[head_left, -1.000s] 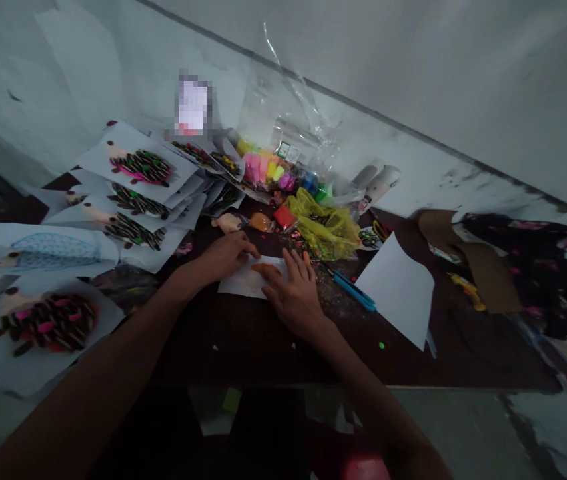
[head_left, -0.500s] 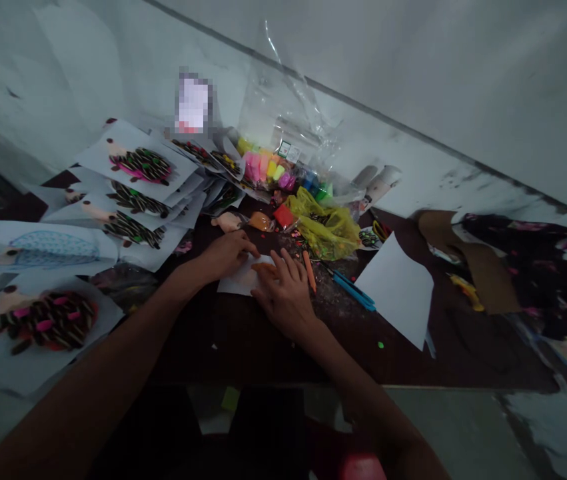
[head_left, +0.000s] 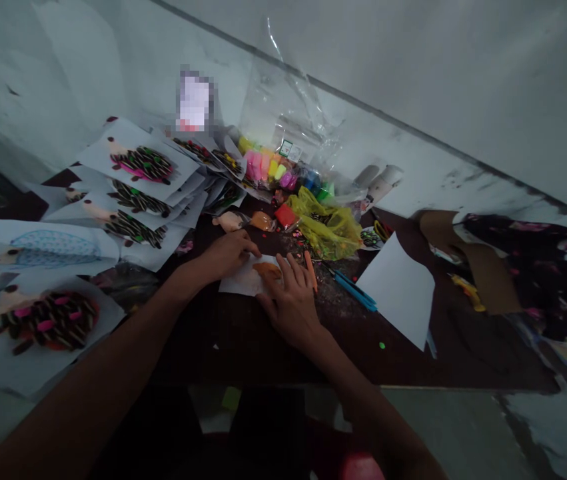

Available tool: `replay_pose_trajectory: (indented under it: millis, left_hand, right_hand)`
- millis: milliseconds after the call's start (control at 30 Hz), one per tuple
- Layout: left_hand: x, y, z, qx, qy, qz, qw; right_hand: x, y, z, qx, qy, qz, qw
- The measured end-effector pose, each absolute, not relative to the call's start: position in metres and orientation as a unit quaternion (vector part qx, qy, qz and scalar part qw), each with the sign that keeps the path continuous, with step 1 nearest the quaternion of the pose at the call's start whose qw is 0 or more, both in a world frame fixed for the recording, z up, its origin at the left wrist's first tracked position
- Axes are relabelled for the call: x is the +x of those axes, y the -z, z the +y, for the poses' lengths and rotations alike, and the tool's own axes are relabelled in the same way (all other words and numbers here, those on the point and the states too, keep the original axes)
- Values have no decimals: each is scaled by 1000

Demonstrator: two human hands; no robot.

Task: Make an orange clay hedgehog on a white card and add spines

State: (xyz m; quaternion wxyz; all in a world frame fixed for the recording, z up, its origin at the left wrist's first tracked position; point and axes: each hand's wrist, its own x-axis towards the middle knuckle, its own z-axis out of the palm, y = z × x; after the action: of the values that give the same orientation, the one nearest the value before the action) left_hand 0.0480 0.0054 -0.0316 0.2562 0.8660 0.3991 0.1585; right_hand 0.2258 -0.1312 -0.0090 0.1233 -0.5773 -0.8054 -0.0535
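Orange clay (head_left: 267,269) lies on paper (head_left: 238,285), frame centre: left hand (head_left: 227,256) half-curled at upper edge, hold unclear; right hand (head_left: 292,297) flattish, fingers loosely parted beside the clay, gripping nothing visible; best pressed lightly, evenly, paper pinned flat.

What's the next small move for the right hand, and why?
Probably press the orange clay a bit farther outward with the right hand: its fingers are right by it, the clay covers only part of the paper, and the left hand seems to rest on the paper's edge.
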Motion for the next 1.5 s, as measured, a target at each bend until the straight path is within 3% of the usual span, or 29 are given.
replay_pose_trajectory:
  millis: [367, 767, 967, 1133, 1233, 1500]
  left_hand:
    - [47, 36, 8, 868, -173, 390, 254]
    - [47, 35, 6, 864, -182, 391, 261]
    - [47, 36, 7, 862, -202, 387, 258]
    - [47, 38, 7, 850, -228, 393, 267]
    - [47, 37, 6, 845, -235, 400, 268]
    - [49, 35, 4, 832, -274, 413, 249]
  right_hand:
    - [225, 11, -137, -569, 13, -814, 117]
    - [239, 15, -134, -607, 46, -786, 110]
    - [251, 11, -137, -587, 56, -790, 167]
    - [262, 0, -98, -594, 38, -782, 186]
    - [261, -4, -60, -614, -20, -777, 137]
    - [236, -4, 7, -628, 21, -772, 92]
